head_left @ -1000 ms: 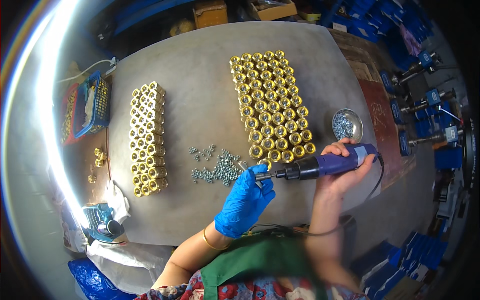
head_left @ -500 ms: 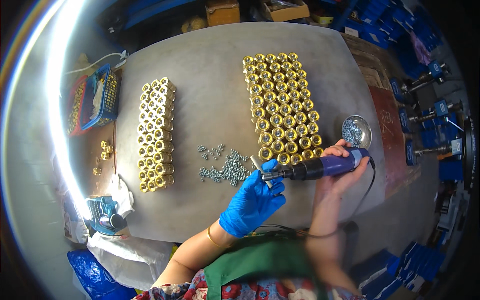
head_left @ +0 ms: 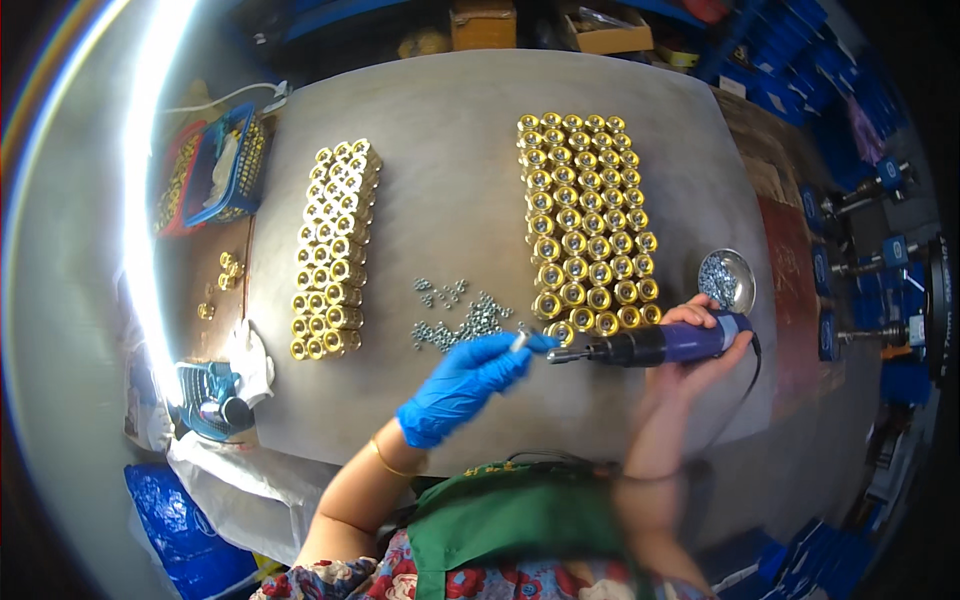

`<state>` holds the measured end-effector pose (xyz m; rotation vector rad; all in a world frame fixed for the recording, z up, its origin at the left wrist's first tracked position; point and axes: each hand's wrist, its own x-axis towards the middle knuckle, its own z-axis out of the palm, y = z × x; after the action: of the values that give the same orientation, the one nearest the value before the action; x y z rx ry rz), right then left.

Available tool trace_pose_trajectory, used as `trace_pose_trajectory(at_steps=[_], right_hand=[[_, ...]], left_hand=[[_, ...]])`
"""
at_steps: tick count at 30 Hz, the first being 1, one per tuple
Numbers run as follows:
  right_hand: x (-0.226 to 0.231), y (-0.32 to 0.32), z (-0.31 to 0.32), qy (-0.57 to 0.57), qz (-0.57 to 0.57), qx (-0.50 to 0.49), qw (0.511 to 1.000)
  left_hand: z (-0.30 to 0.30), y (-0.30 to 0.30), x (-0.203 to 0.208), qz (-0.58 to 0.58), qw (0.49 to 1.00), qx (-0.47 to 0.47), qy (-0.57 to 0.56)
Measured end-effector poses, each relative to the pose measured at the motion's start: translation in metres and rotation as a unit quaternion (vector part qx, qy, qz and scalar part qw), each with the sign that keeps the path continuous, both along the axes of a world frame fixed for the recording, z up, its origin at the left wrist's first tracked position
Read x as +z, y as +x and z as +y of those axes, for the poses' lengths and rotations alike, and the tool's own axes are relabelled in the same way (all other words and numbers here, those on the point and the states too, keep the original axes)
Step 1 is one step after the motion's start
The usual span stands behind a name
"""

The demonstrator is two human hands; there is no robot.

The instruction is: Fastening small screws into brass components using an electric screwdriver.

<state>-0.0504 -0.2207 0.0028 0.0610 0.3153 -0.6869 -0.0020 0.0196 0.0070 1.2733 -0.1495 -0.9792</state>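
Note:
My right hand (head_left: pixel 690 350), bare, is wrapped round a purple and black electric screwdriver (head_left: pixel 660 344) whose metal tip points left. In a blue glove, my left hand (head_left: pixel 465 380) is closed with its fingers pressed round a short whitish rod (head_left: pixel 519 342), just left of that tip and apart from it. Most of the rod is hidden by the fingers. Beyond the glove lies a loose heap of small silver nuts (head_left: pixel 478 318). Brass fittings (head_left: pixel 598 248) stand upright in a tight block just past the screwdriver.
Another block of brass fittings (head_left: pixel 328 250) stands on the left of the grey table (head_left: pixel 440 130). A metal bowl (head_left: pixel 742 285) of small silver parts sits at the right. Baskets (head_left: pixel 240 175) are at the left edge. The screwdriver's cable (head_left: pixel 745 385) hangs towards me.
My left hand has drawn left, away from the screwdriver's tip, which it was touching or close around; the rod has moved with it. The whole view has shifted slightly right.

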Motion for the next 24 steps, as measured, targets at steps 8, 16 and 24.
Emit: trace_pose_trajectory(at_steps=[8, 16, 24], right_hand=[[0.001, -0.005, -0.009, -0.060, 0.003, 0.005, 0.998], [-0.001, -0.011, -0.020, -0.065, 0.006, 0.007, 0.998], [0.004, -0.011, -0.014, -0.051, 0.004, 0.027, 0.998]], left_hand=[[0.056, 0.068, -0.057, -0.391, 0.869, 0.168, 0.254], [0.048, 0.074, -0.071, -0.417, 0.842, 0.087, 0.331], [0.046, 0.097, -0.047, -0.368, 0.824, -0.068, 0.425]])
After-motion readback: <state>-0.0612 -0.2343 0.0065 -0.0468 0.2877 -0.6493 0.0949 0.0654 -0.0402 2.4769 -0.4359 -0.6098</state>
